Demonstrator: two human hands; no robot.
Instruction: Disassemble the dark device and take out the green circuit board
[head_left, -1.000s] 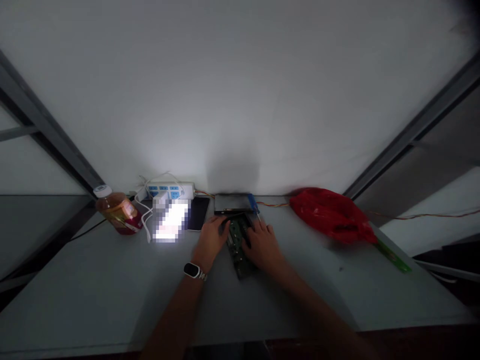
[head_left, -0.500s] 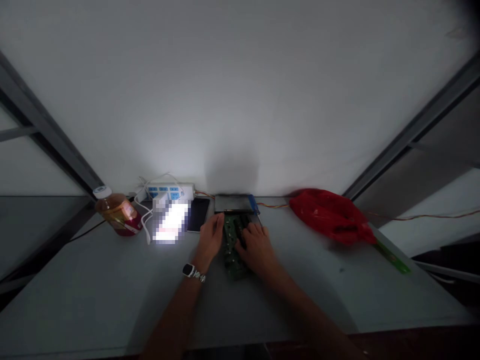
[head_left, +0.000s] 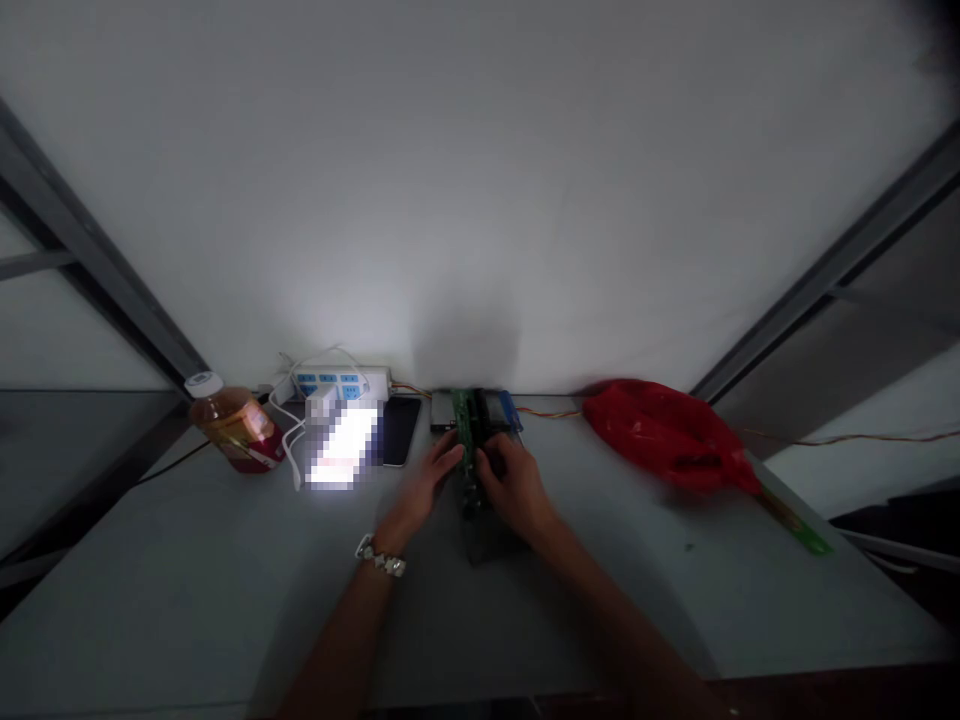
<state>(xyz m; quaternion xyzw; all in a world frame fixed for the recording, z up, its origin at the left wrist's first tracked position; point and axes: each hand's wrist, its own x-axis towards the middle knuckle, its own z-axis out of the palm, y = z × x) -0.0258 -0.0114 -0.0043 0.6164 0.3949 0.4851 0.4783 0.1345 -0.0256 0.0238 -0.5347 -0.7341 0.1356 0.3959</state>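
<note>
A green circuit board [head_left: 464,425] is held between my two hands over the desk, tilted up so that mostly its narrow side and components face me. My left hand [head_left: 429,483], with a metal-banded watch at the wrist, has its fingers closed on the board's left side. Against the right side, my right hand [head_left: 515,482] grips it with bent fingers, near black parts on the board. Behind the board lies a flat grey object [head_left: 442,410], partly hidden, with a blue item [head_left: 510,408] at its right end.
To the left stand a drink bottle [head_left: 236,425], a white power strip [head_left: 379,381] with cables, a bright blurred-out screen [head_left: 343,447] and a dark phone [head_left: 402,430]. A red plastic bag [head_left: 660,430] with a green strip [head_left: 795,522] lies right. A wall rises behind the desk.
The circuit board has gone from lying nearly flat to being tilted up on edge. Both my hands have shifted their hold along its sides, and my left wrist has turned.
</note>
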